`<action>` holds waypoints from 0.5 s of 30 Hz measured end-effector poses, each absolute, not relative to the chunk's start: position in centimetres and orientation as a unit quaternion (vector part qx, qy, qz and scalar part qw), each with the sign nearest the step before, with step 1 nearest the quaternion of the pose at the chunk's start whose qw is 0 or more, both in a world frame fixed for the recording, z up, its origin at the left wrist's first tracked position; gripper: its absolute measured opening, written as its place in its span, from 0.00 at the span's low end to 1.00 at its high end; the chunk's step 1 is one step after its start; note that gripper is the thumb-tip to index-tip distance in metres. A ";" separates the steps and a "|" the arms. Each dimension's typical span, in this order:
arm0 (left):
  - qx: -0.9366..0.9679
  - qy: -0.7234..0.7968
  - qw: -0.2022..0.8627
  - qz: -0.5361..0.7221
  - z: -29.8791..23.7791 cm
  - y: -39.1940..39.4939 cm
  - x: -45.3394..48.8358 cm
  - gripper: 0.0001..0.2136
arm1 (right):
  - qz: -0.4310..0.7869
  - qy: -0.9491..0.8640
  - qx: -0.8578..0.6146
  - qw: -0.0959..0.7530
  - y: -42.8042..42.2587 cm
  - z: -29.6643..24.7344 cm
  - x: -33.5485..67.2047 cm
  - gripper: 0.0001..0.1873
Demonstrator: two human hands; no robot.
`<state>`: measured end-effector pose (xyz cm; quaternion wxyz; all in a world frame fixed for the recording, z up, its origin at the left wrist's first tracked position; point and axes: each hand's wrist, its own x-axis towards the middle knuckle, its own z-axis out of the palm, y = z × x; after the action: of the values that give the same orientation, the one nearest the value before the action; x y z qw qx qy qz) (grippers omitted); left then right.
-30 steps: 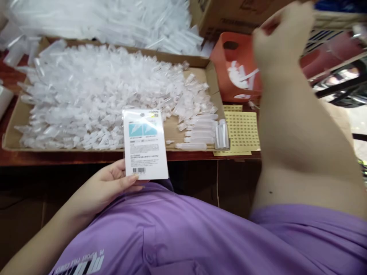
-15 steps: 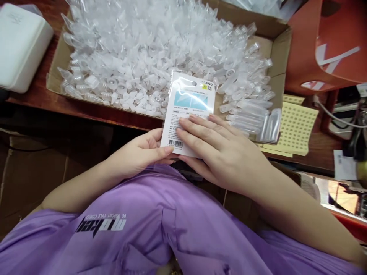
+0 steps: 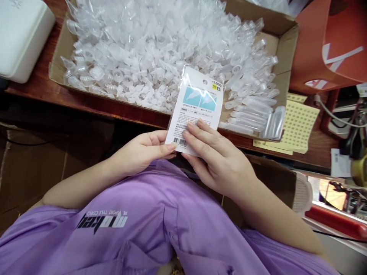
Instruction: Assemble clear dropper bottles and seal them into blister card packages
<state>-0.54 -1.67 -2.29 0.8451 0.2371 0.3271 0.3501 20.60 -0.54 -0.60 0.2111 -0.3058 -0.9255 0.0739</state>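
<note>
A white printed packet [image 3: 197, 105] with a barcode, two blue pictures and shiny clear plastic is held over my lap at the table's front edge. My left hand [image 3: 149, 149] grips its lower left corner, thumb on the printed face and fingers behind. My right hand [image 3: 220, 156] lies across the lower right of the packet, fingers stretched out flat on it. Its thumb is by the bottom edge. Just beyond is a cardboard tray [image 3: 54, 72] heaped with clear plastic nozzle-tipped bottles and caps [image 3: 143, 49].
Clear tubes [image 3: 249, 118] lie in the tray's right corner. Yellow sticker sheets [image 3: 301, 124] lie beside it. An orange-red holder [image 3: 312, 49] stands at right, a white box [image 3: 23, 38] at left. A cable [image 3: 332, 112] and keys are at far right.
The packet has tilted slightly clockwise and shifted a little right in view. My right hand's fingers have slid down it, uncovering more print. My left hand keeps its hold.
</note>
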 end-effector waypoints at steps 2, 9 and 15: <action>0.244 0.337 0.831 0.370 -2.2 -1.7 -0.5 0.13 | 0.072 -0.923 -0.303 0.228 -0.5 -1.0 20.7 0.27; 0.226 0.376 0.817 0.374 -2.3 -1.6 0.1 0.18 | 0.032 -0.914 -0.329 0.236 -0.8 -1.8 21.1 0.27; 0.198 0.341 0.840 0.372 -1.8 -1.4 0.5 0.15 | -0.045 -0.926 -0.299 0.226 -2.5 -0.8 20.8 0.16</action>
<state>0.54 -1.44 -1.82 0.8403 0.1982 0.3410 0.3719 20.84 -2.54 -0.77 0.2263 -0.2986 -0.9261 -0.0446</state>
